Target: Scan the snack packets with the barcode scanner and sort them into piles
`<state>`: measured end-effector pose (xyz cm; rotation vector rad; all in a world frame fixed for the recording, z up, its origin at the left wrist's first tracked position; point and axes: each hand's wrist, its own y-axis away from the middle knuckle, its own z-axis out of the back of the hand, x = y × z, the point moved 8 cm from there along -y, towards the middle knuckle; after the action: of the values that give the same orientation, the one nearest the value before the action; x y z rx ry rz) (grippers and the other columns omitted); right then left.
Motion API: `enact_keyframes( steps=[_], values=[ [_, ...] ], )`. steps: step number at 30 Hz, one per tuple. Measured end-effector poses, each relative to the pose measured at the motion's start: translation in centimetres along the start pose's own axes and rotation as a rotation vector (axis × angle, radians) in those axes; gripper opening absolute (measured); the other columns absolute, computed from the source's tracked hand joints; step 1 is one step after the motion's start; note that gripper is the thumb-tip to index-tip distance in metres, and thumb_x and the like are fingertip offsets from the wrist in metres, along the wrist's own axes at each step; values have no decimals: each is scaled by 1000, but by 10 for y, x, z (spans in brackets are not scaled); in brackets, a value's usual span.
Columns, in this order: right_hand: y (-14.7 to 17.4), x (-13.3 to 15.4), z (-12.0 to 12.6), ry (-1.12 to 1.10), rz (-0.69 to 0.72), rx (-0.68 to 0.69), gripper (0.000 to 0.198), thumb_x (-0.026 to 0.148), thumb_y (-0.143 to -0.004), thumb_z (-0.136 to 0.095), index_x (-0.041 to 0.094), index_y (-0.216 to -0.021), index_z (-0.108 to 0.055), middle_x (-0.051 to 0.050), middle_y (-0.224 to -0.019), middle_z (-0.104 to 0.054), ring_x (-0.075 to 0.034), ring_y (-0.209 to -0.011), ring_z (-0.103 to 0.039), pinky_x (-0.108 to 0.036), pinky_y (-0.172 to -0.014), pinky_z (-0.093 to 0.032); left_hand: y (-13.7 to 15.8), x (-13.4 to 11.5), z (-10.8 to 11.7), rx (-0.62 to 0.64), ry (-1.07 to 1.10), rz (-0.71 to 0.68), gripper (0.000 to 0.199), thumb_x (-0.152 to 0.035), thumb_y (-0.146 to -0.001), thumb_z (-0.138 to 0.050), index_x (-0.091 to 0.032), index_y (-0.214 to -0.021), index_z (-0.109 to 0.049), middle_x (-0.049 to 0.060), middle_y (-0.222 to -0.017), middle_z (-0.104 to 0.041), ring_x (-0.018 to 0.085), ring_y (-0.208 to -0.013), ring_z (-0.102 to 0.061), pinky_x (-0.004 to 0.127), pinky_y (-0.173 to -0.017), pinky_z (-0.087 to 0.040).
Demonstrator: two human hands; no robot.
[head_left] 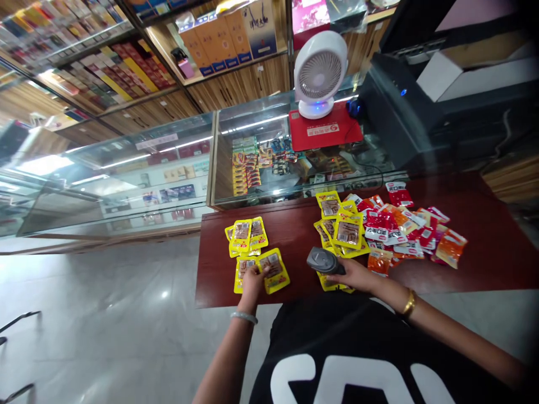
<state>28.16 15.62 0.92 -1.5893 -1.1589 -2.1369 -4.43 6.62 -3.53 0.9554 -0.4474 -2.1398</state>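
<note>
My right hand (pixel 351 275) is wrapped around the handle of a dark grey barcode scanner (pixel 323 260), its head turned left. Some yellow snack packets (pixel 330 282) lie partly hidden under that hand. My left hand (pixel 254 280) is closed at the edge of a flat yellow snack packet (pixel 275 275) with a clear window, near the front of the dark red table (pixel 297 235). Partly beneath this hand lies another yellow packet (pixel 240 269). Just behind is a small stack of yellow packets (pixel 242 231).
A yellow packet pile (pixel 348 231) adjoins a heap of red, white and orange packets (pixel 393 224) on the right. Behind the table stands a glass display case (pixel 261 193), with a white fan (pixel 320 76) and red mat (pixel 303 134) on top. Dark checkout equipment (pixel 396 106) stands back right.
</note>
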Motion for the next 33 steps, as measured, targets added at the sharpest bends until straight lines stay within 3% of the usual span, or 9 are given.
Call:
enact_keyframes(
  steps=[2,4,6,10,15,19,27,30,33],
  values=[
    [6,-5,11,-44,-36,-64,56,53,-70,-77,16,-112,-70,-11,-110,-75,-34,-103,-69,-50,-95,-52,11,-9,37,-324,-231,-48,47,-38,-75,-71,-14,-115,-62,17,-121,-62,32,-118,-54,44,-97,-42],
    [13,-13,24,-56,-63,-140,58,53,-69,-78,17,-113,-70,-11,-113,-75,-35,-107,-67,-50,-97,-51,22,-32,41,-494,-359,-162,57,-37,-79,-68,-18,-130,-52,17,-138,-50,33,-132,-41,49,-106,-32],
    [20,-23,35,-45,-78,-196,57,52,-69,-78,17,-112,-70,-12,-112,-75,-36,-107,-67,-51,-97,-51,24,-63,5,-373,-372,-339,54,-36,-82,-65,-21,-132,-50,15,-138,-50,30,-132,-40,48,-108,-30],
    [32,-39,46,-36,-107,-235,54,51,-71,-76,16,-111,-69,-12,-108,-76,-35,-102,-69,-48,-92,-53,24,-122,-103,89,-322,-606,54,-38,-76,-73,-21,-124,-57,11,-122,-60,26,-116,-51,38,-102,-36],
    [47,-42,48,24,-158,-237,50,51,-70,-75,16,-105,-70,-9,-93,-78,-31,-84,-72,-44,-79,-57,19,-154,-156,185,-416,-649,31,-37,-75,-73,-16,-98,-66,13,-105,-63,27,-105,-54,37,-95,-38],
    [55,-43,39,43,-222,-178,49,52,-70,-74,16,-104,-71,-5,-73,-76,-26,-61,-70,-39,-64,-57,9,-136,-151,295,-327,-507,10,-28,-83,-64,-20,-89,-63,6,-85,-66,19,-80,-58,28,-76,-41],
    [37,-17,16,58,-45,-69,54,47,-69,-78,21,-116,-69,-7,-107,-76,-32,-101,-69,-45,-92,-54,10,-109,-119,234,-216,-466,8,-12,-83,-55,-18,-86,-59,4,-82,-66,13,-69,-56,24,-64,-36],
    [28,-10,11,101,-4,-29,62,46,-70,-78,19,-124,-65,-10,-119,-72,-34,-112,-65,-48,-100,-49,12,-99,-93,201,-176,-466,6,-15,-83,-56,-19,-86,-59,2,-81,-66,13,-70,-57,24,-65,-37],
    [21,-9,6,139,10,29,60,47,-73,-75,17,-124,-65,-11,-120,-72,-34,-111,-65,-48,-101,-48,3,-75,-42,124,-129,-413,3,-23,-83,-59,-20,-84,-59,0,-79,-66,14,-72,-59,24,-68,-40]
  ],
)
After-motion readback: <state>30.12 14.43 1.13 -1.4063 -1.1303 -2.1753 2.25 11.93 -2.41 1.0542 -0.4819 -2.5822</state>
